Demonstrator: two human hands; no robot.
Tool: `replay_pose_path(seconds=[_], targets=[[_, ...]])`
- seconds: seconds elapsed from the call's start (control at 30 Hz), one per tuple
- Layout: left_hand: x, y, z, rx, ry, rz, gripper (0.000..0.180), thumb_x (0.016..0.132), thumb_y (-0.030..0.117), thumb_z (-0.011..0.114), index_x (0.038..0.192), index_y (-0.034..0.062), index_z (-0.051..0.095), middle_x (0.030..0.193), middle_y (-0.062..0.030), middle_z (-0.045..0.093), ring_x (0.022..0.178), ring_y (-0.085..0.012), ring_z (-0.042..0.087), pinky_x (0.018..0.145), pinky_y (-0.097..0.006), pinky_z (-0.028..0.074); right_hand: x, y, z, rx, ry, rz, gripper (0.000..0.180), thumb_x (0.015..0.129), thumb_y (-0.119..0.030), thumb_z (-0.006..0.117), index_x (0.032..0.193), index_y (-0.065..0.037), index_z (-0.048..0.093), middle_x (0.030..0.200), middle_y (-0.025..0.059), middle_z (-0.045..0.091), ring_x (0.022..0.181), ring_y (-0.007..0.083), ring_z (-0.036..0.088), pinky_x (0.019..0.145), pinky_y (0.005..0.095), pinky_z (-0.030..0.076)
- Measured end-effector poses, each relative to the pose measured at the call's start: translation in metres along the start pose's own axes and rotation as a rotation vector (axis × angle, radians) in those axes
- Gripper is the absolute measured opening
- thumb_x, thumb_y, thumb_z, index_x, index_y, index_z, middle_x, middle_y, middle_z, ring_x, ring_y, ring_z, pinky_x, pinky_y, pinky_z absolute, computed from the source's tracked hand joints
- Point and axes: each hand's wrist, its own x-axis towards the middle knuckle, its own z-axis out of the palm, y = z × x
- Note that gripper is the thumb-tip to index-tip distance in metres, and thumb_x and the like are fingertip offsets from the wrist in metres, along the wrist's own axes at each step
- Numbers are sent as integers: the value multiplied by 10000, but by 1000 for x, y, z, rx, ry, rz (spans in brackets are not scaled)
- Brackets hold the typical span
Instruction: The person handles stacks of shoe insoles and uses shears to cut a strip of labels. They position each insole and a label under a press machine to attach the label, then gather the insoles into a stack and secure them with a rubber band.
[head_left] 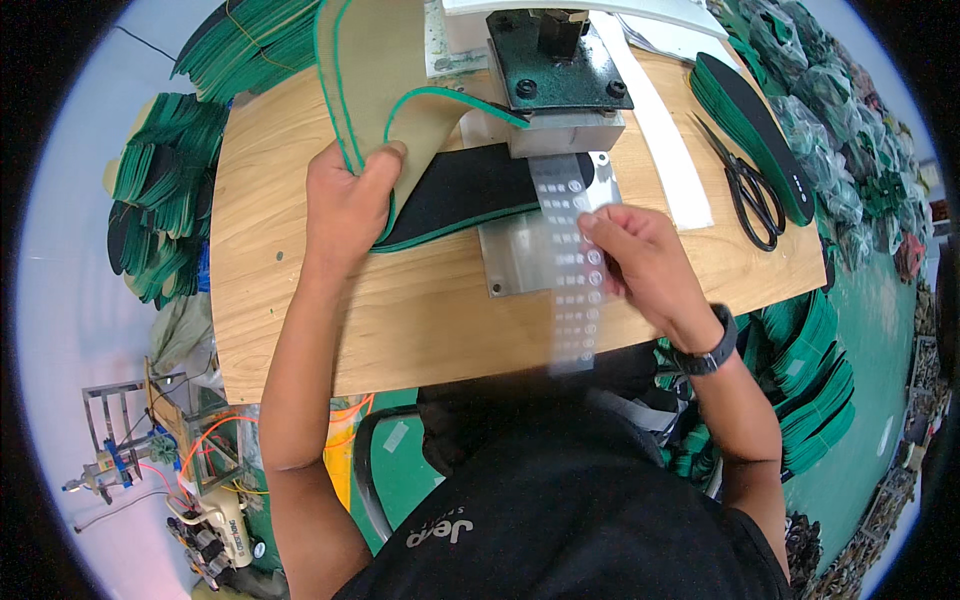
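The left hand (345, 205) gripped the bent tan insoles (375, 70) by their green edge, over a black insole (455, 190) lying under the press (555, 70). The right hand (635, 255) pinched a clear strip (572, 270) of small labels hanging across the metal plate (515, 255). Scissors (750, 190) lay further right on the table (400, 320).

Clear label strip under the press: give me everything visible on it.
The clear label strip is a long, narrow band of see-through film carrying rows of small pale printed marks and rings. It runs from under the dark green press head, over the black insole and the metal base plate, toward the person, past the wooden table edge. Its near end is blurred. The right hand pinches it midway; the left hand grips the insoles instead, clear of it.
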Motion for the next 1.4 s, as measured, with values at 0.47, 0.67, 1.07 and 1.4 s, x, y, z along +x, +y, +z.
replay_pose_path(seconds=[0.47, 0.67, 1.07, 1.4], targets=[[-2, -5, 5, 83, -1, 42, 216, 812, 197, 611, 745, -8, 611, 628, 21, 520, 618, -67, 433, 574, -236, 394, 22, -3, 1, -101, 13, 54, 263, 900, -249, 588, 708, -69, 587, 543, -21, 529, 416, 47, 476, 367, 179, 315], [-1, -3, 8, 410, -182, 176, 284, 745, 237, 683, 897, 6, 620, 718, -84, 604, 661, -222, 561, 639, -323, 454, 23, -5, 4, -114, 43, 60, 285, 910, -265, 591, 707, -65, 579, 546, -8, 539, 407, 51, 478, 356, 184, 312], [3, -6, 13, 639, -350, 472, 601, 595, 318, 804, 1078, 35, 586, 1009, -190, 611, 963, -384, 560, 866, -428, 450, 14, -6, 6, -41, 50, 5, 306, 921, -250, 568, 694, -45, 583, 553, -5, 549, 417, 50, 472, 380, 176, 319], [-1, -7, 7, 593, -317, 422, 614, 612, 321, 806, 1103, 32, 576, 1048, -203, 600, 981, -389, 555, 847, -430, 459, -12, -6, -4, -179, 145, -155, 208, 913, -201, 600, 806, -24, 627, 631, -11, 570, 491, 30, 458, 446, 165, 336]])
